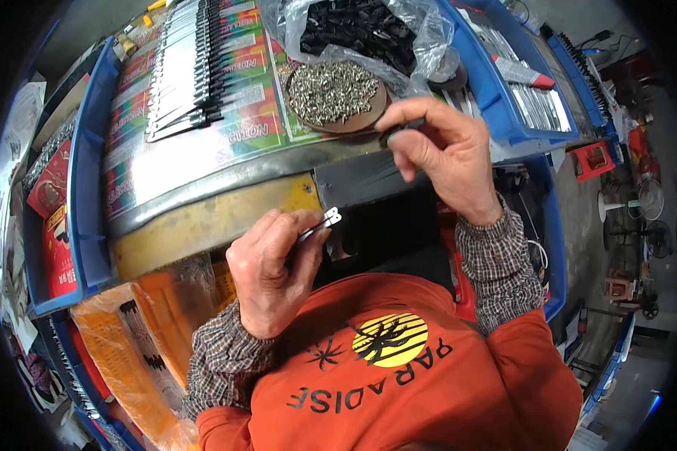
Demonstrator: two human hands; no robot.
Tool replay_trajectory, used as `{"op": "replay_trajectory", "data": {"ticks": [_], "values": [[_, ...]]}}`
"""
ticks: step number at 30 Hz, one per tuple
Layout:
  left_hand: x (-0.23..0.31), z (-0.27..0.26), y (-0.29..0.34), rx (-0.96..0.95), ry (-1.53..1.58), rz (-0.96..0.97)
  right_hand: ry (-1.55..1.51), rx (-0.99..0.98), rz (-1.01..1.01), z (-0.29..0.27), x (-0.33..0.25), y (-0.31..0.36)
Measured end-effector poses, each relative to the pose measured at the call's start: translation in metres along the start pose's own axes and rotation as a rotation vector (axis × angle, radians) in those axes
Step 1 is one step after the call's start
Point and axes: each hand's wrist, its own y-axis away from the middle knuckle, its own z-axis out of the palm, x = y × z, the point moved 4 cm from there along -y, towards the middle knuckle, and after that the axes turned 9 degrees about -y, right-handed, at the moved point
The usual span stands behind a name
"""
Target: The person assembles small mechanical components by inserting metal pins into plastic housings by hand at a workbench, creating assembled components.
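Note:
Close to the front edge of the table, my left hand is closed around a thin metal strip whose bright end, with small openings in it, sticks out past the fingers. My right hand is raised at the table edge beside a round dish, thumb and forefinger pinched around a small black piece. Fingers hide most of that piece. Small metal rivet-like parts fill the dish. Behind it, a clear plastic bag holds many black plastic parts. Flat silver strips with black ends lie in a row at the left.
A long blue bin flanks the table on the left. To the right, a blue tray holds metal strips and a red-tipped packet. An orange crate stands below the table at the left. A white fan is farther right.

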Motion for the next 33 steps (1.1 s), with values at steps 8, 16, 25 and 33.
{"op": "replay_trajectory", "data": {"ticks": [8, 16, 25, 33], "values": [[0.006, 0.003, 0.006, -0.043, 0.067, -0.032, -0.059, -0.085, 0.115, 0.018, 0.01, 0.04], [0.012, 0.006, 0.014, -0.06, 0.075, -0.016, -0.119, -0.101, 0.133, 0.029, 0.01, 0.059], [0.012, 0.009, 0.019, -0.057, 0.095, -0.007, -0.167, -0.145, 0.204, 0.032, 0.016, 0.066], [0.011, 0.01, 0.021, -0.102, 0.076, 0.018, -0.2, -0.216, 0.256, 0.033, 0.021, 0.063]]}}
